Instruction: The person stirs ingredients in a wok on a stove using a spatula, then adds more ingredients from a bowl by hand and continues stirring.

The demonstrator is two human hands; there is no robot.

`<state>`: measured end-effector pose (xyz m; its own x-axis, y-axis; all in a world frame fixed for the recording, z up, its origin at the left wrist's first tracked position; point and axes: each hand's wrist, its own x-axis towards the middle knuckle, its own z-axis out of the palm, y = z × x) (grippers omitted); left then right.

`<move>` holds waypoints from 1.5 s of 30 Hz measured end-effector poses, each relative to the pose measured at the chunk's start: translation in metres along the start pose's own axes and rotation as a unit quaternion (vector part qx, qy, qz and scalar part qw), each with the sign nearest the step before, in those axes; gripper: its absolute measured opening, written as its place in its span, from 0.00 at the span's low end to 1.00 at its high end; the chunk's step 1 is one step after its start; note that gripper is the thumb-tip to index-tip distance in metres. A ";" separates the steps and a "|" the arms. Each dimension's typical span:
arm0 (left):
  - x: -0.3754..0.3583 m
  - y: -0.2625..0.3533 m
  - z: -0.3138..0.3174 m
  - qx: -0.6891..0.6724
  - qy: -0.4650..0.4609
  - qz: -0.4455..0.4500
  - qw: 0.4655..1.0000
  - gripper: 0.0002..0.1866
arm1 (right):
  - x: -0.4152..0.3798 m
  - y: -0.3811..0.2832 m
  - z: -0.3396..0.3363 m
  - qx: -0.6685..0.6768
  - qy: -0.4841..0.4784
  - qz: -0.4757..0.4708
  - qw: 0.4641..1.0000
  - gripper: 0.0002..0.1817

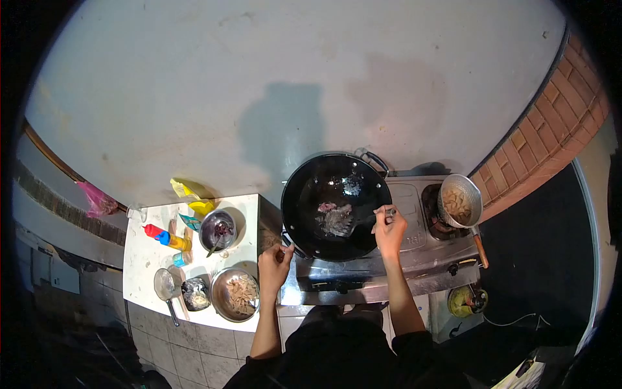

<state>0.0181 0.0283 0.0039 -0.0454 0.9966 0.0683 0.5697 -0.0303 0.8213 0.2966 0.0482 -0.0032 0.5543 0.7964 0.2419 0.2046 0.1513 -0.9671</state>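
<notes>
A black two-handled wok sits on the stove, with oil glistening inside and a small heap of dark and pinkish food near its middle. My left hand is closed at the wok's near-left loop handle, its fingertips against it. Over the right rim, my right hand is wrapped round a utensil with a dark handle. The utensil's working end cannot be told apart from the food. At the wok's far side, the other loop handle stands free.
Right burner: a pan of pale pieces, its wooden handle sticking out frontward. Left table: a bowl of pale strips, a bowl with dark food, a strainer and bottles. A brick edge rises right.
</notes>
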 end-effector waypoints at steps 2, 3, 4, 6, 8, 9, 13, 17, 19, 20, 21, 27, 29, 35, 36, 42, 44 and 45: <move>0.000 0.003 -0.001 0.002 0.001 0.001 1.000 0.18 | 0.004 -0.001 -0.004 -0.029 0.021 -0.002 0.999 0.09; -0.001 0.004 -0.001 0.006 0.000 0.002 1.000 0.18 | 0.005 0.001 -0.004 -0.030 0.023 -0.002 0.999 0.09; 0.000 -0.003 0.001 0.004 -0.003 0.004 1.000 0.18 | 0.006 0.004 -0.002 -0.011 0.016 -0.001 1.000 0.09; 0.000 0.001 0.000 -0.008 -0.019 -0.010 1.000 0.18 | 0.005 -0.004 0.003 0.016 -0.001 0.010 1.000 0.08; 0.001 0.000 -0.001 -0.018 -0.048 -0.033 0.998 0.18 | 0.003 -0.006 0.000 -0.020 -0.031 -0.008 0.999 0.08; 0.001 0.002 -0.001 -0.018 -0.048 -0.032 0.998 0.18 | 0.004 -0.006 -0.003 -0.048 -0.033 -0.023 0.998 0.08; -0.001 0.000 -0.001 -0.003 -0.043 -0.034 0.999 0.19 | 0.013 -0.006 0.000 -0.068 0.001 -0.018 0.998 0.07; -0.002 0.001 -0.002 -0.015 -0.029 0.008 0.999 0.19 | 0.012 0.002 0.009 -0.042 -0.043 -0.063 0.996 0.04; -0.002 0.000 -0.001 -0.015 -0.021 0.014 1.000 0.19 | 0.007 -0.011 0.002 -0.051 -0.049 -0.072 0.995 0.04; -0.002 0.000 -0.001 -0.017 -0.018 0.021 0.999 0.19 | 0.006 -0.018 -0.001 -0.054 -0.040 -0.085 0.994 0.03; -0.003 -0.001 -0.002 -0.013 -0.021 0.021 0.999 0.19 | 0.006 -0.020 -0.003 -0.053 -0.037 -0.081 0.995 0.03; -0.001 0.003 -0.001 0.009 -0.052 -0.014 0.999 0.19 | -0.005 -0.037 0.000 0.013 -0.055 -0.036 0.998 0.04; -0.002 0.007 -0.001 0.016 -0.044 -0.033 0.998 0.19 | -0.008 -0.031 0.003 0.013 -0.098 -0.049 0.994 0.04; -0.001 0.007 -0.002 0.029 -0.031 -0.057 0.997 0.20 | -0.002 -0.036 -0.003 -0.021 -0.103 -0.103 0.989 0.04; 0.000 0.005 -0.002 0.029 -0.032 -0.055 0.998 0.20 | -0.002 -0.039 -0.007 -0.017 -0.088 -0.114 0.989 0.04; 0.000 0.004 0.007 0.027 0.002 -0.037 0.999 0.19 | -0.009 -0.030 -0.009 -0.006 -0.086 -0.109 0.990 0.05; -0.002 0.003 0.005 -0.010 0.006 -0.049 0.999 0.19 | -0.006 -0.022 0.000 -0.007 -0.088 -0.121 0.989 0.05; -0.002 0.004 0.005 -0.008 0.011 -0.051 0.999 0.19 | -0.006 -0.022 0.003 -0.015 -0.082 -0.129 0.988 0.04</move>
<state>0.0245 0.0261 0.0048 -0.1203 0.9927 -0.0034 0.5479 0.0692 0.8337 0.2864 0.0417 0.0167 0.3420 0.8181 0.4622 0.3467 0.3474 -0.8713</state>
